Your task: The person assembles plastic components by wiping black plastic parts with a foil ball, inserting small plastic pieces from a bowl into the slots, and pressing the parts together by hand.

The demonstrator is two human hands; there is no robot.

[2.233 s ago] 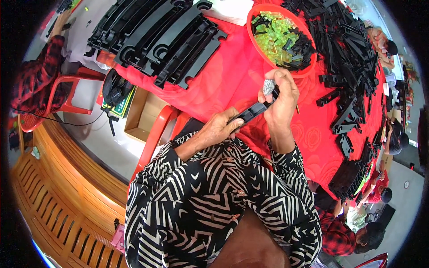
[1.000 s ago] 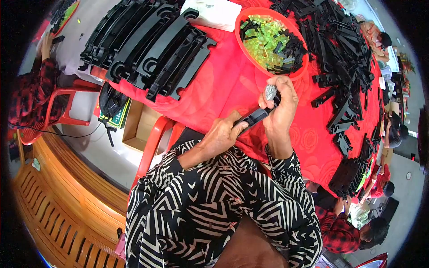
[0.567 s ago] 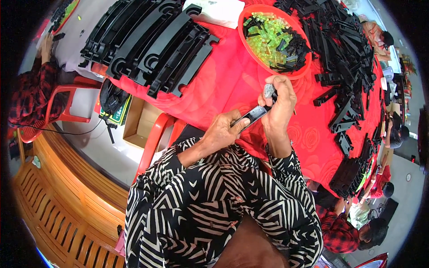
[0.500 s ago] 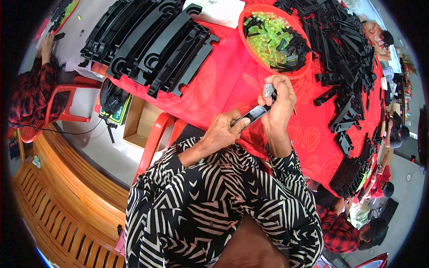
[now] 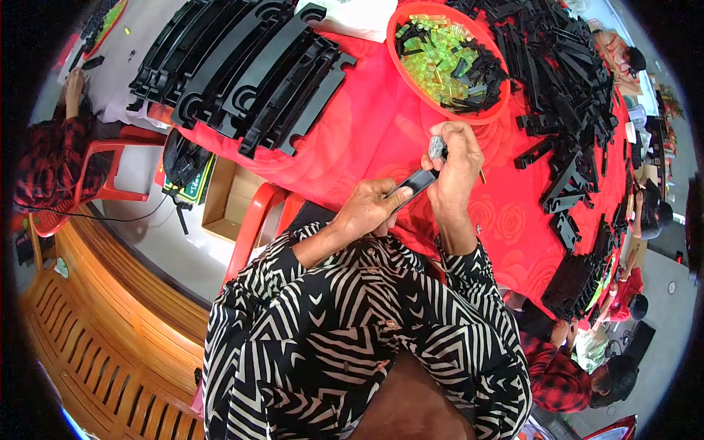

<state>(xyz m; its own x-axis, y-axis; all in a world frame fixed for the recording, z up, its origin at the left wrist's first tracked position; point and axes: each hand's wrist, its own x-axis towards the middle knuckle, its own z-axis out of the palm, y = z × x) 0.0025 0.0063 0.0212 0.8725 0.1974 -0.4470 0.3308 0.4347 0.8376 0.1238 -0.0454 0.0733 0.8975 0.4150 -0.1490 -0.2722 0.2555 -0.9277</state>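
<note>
Below the red basin, my left hand (image 5: 367, 208) is closed round a narrow black plastic piece (image 5: 419, 181), its thumb pressed along the top. The piece slants up to the right toward my other hand. My right hand (image 5: 456, 163) is curled in a fist at its far end, gripping a silvery-grey, foil-like lump (image 5: 438, 148) that sticks out beside the thumb. The rest of that silvery thing is hidden by my fingers, and I cannot tell whether it touches the black piece.
A red basin (image 5: 396, 60) holds yellow-green and black small parts. Long curved black mouldings (image 5: 275, 62) lie at the far left, with loose black strips (image 5: 561, 73) heaped at the right. A red chair (image 5: 246, 231) stands at my left; other people sit around the red-covered table (image 5: 367, 125).
The black piece has turned slightly in my left hand, its hollow side showing less now. Both hands stay close together; the right has barely moved.
</note>
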